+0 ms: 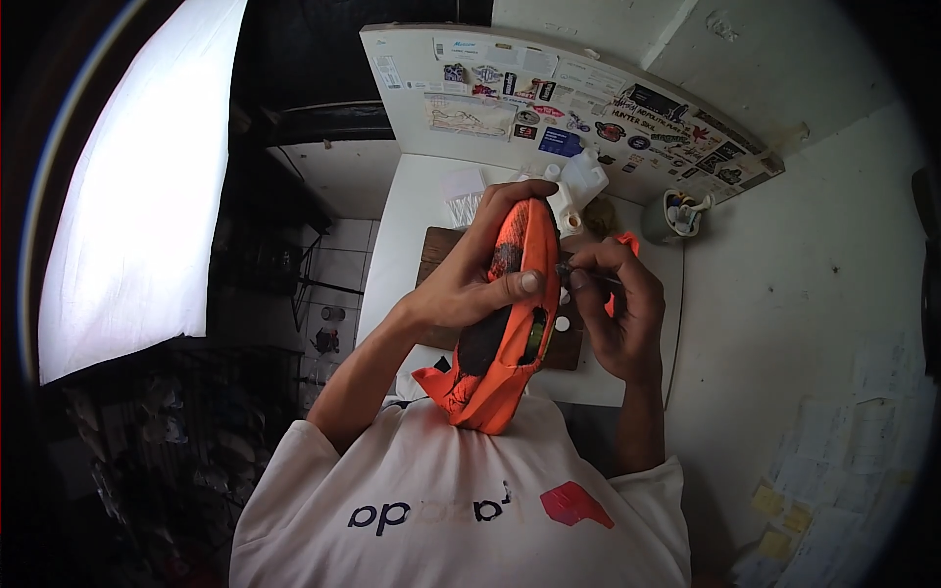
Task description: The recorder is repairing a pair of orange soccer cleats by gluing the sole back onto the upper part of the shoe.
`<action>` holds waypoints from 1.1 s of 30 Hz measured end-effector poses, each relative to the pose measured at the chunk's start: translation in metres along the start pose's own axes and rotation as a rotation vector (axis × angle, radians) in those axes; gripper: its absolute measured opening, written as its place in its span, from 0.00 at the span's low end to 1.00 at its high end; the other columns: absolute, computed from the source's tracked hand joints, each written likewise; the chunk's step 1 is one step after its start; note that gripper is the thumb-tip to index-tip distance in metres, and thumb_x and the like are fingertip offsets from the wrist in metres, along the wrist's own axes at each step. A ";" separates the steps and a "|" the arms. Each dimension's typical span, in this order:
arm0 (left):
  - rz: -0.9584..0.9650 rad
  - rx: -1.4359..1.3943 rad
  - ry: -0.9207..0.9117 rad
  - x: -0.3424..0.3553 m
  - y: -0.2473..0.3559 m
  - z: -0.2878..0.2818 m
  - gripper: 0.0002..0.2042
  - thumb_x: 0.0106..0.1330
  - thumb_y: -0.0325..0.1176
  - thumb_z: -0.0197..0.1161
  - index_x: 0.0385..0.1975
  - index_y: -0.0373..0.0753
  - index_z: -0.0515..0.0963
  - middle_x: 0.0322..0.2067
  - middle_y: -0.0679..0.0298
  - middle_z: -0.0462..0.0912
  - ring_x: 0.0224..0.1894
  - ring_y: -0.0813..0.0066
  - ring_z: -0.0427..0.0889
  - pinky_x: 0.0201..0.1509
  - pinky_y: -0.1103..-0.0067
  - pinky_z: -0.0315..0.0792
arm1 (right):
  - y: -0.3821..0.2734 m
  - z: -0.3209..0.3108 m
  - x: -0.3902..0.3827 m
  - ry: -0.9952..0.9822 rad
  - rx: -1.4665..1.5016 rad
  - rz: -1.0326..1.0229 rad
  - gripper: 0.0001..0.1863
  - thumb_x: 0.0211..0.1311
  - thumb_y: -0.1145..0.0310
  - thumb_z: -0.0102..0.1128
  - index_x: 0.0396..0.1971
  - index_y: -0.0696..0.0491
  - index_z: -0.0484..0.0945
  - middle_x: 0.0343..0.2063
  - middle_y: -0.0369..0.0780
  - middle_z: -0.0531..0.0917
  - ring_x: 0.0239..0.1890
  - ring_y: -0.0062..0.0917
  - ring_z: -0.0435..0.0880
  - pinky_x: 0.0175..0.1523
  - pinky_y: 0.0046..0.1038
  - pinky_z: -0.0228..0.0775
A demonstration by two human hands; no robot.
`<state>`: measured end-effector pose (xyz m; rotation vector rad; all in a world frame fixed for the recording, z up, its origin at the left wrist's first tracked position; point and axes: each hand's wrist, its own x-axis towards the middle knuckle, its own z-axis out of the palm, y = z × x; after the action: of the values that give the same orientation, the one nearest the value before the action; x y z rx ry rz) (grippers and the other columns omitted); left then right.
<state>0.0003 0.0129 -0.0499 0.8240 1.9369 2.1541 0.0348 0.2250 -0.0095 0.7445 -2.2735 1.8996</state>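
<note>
The person's left hand (461,279) is wrapped firmly round an orange and black shoe (517,328), thumb on the near side and fingers over the upper end. The shoe is held lengthwise near the middle of the frame, its lower end against the white shirt (441,480). The right hand (624,309), just right of it, has thumb and fingertips pinched narrowly on a small dark object (563,269) at the shoe's side; what it is cannot be made out.

Below the hands a brown board (441,245) lies on a white table (387,230), with a small white disc (562,323) on the board. Something orange (628,241) shows behind the right hand.

Beyond the shoe, at upper centre, stand a white jug (588,171) and, in front of it, a pale bottle (565,204); their contents cannot be told. A brownish vessel (602,218) sits beside them, partly hidden. Right of these, a grey-green tub (657,223) holds several upright items (681,208), mostly white with a touch of blue.

Behind everything leans a white panel (404,98) covered in stickers.
</note>
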 end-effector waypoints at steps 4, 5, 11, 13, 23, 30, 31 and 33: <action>-0.026 0.090 0.028 0.001 -0.001 -0.001 0.56 0.58 0.70 0.68 0.74 0.32 0.54 0.55 0.54 0.72 0.61 0.62 0.75 0.69 0.67 0.66 | -0.001 0.000 0.003 0.045 -0.314 -0.215 0.07 0.67 0.81 0.64 0.42 0.59 0.78 0.31 0.36 0.80 0.26 0.14 0.77 0.28 0.19 0.67; -0.036 0.058 0.019 0.000 -0.004 -0.001 0.56 0.59 0.70 0.67 0.74 0.32 0.53 0.55 0.54 0.72 0.61 0.62 0.74 0.69 0.67 0.66 | -0.001 -0.001 0.002 0.031 -0.346 -0.258 0.08 0.65 0.82 0.65 0.42 0.58 0.78 0.30 0.36 0.79 0.24 0.14 0.76 0.26 0.20 0.65; -0.001 0.057 0.031 0.001 -0.003 0.000 0.55 0.60 0.69 0.67 0.74 0.32 0.53 0.55 0.55 0.72 0.59 0.64 0.75 0.68 0.68 0.67 | 0.000 0.004 0.003 0.099 -0.352 -0.308 0.09 0.62 0.82 0.67 0.40 0.57 0.79 0.28 0.35 0.77 0.21 0.13 0.72 0.25 0.21 0.62; 0.054 0.099 0.057 0.002 -0.001 0.001 0.54 0.61 0.69 0.67 0.74 0.32 0.53 0.55 0.56 0.73 0.59 0.65 0.76 0.67 0.68 0.67 | 0.000 0.002 0.007 0.096 -0.328 -0.284 0.09 0.62 0.82 0.67 0.40 0.57 0.80 0.27 0.35 0.78 0.21 0.13 0.71 0.24 0.22 0.62; 0.059 0.063 -0.023 0.004 -0.001 0.002 0.45 0.66 0.59 0.67 0.74 0.35 0.57 0.65 0.48 0.62 0.73 0.50 0.60 0.77 0.59 0.53 | -0.007 -0.009 0.015 0.029 -0.353 -0.232 0.07 0.61 0.81 0.68 0.38 0.57 0.80 0.27 0.34 0.78 0.21 0.15 0.73 0.25 0.22 0.66; 0.034 0.028 -0.013 0.005 -0.005 0.001 0.45 0.66 0.60 0.67 0.73 0.35 0.58 0.64 0.48 0.62 0.73 0.51 0.60 0.77 0.59 0.54 | -0.017 -0.017 0.013 -0.130 -0.330 -0.240 0.08 0.58 0.81 0.67 0.36 0.57 0.81 0.27 0.35 0.77 0.23 0.18 0.76 0.27 0.24 0.68; 0.032 0.026 -0.014 0.004 -0.006 0.002 0.45 0.66 0.60 0.67 0.73 0.35 0.58 0.64 0.48 0.62 0.73 0.51 0.60 0.77 0.59 0.54 | -0.016 -0.017 0.015 -0.121 -0.364 -0.229 0.08 0.57 0.81 0.67 0.36 0.57 0.81 0.27 0.36 0.77 0.24 0.19 0.77 0.28 0.24 0.70; -0.019 0.092 0.000 0.003 -0.009 0.000 0.54 0.61 0.69 0.66 0.74 0.32 0.53 0.55 0.54 0.73 0.61 0.63 0.75 0.68 0.67 0.67 | -0.016 -0.018 0.015 -0.114 -0.396 -0.221 0.08 0.57 0.81 0.67 0.36 0.57 0.81 0.26 0.36 0.77 0.25 0.20 0.78 0.29 0.25 0.72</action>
<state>-0.0049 0.0157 -0.0580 0.8167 2.0486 2.0677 0.0239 0.2354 0.0146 1.0103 -2.4046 1.2879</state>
